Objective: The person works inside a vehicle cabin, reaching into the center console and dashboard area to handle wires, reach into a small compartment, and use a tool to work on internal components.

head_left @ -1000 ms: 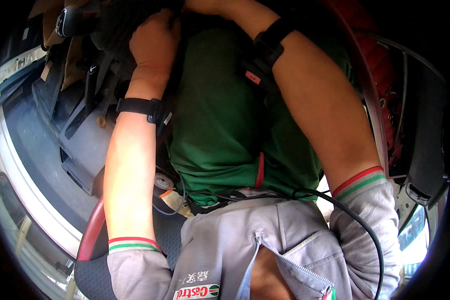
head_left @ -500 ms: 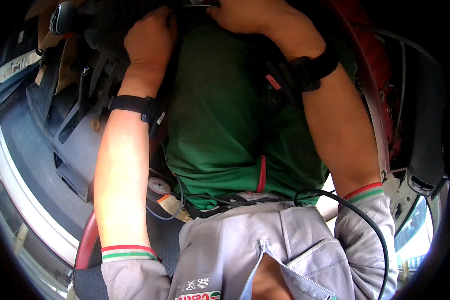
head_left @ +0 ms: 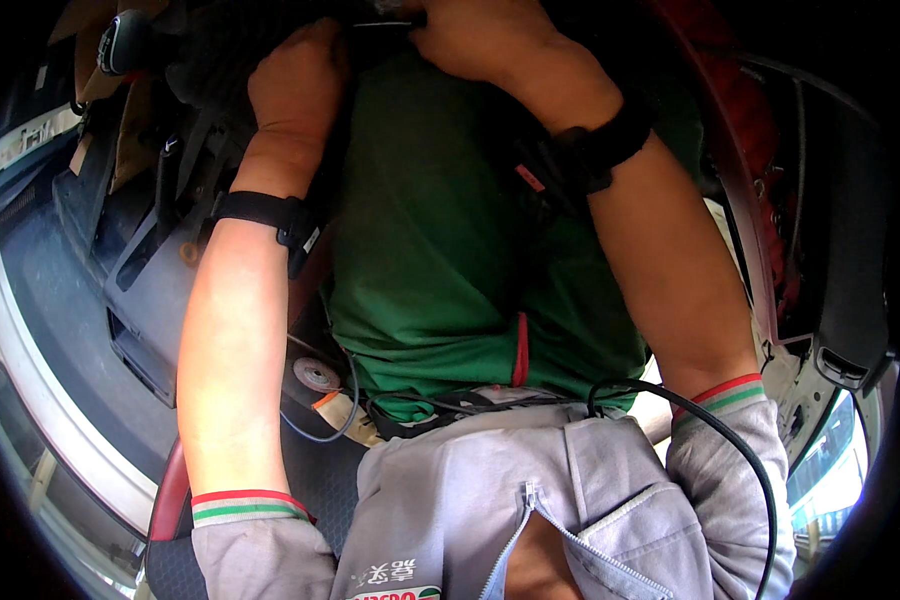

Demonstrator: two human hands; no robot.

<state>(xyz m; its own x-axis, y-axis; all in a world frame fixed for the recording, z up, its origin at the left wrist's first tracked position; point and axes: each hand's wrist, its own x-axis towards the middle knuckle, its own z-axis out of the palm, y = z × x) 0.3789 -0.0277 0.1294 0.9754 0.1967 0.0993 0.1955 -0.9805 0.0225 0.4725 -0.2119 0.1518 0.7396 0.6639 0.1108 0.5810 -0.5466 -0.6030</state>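
Both my forearms reach away from me to the top of the view, across my green shirt [head_left: 440,250] and grey zipped jacket [head_left: 490,510]. My left hand [head_left: 295,85] presses its curled fingers into a dark mass at the top edge; the fingers themselves are hidden. My right hand [head_left: 490,40] is closed around a thin black part [head_left: 385,18] just to the right of it. Each wrist carries a black band. What the dark part belongs to is lost in shadow.
I am inside a car. A gear lever knob [head_left: 120,40] and grey floor panels [head_left: 140,290] lie at the left, with a red seat edge [head_left: 170,490] below. A black cable [head_left: 740,450] loops over my right sleeve. A dark door panel [head_left: 850,250] stands at the right.
My right hand has come down into view at the top, its wrist band sliding right and lower. My left hand has stayed almost still.
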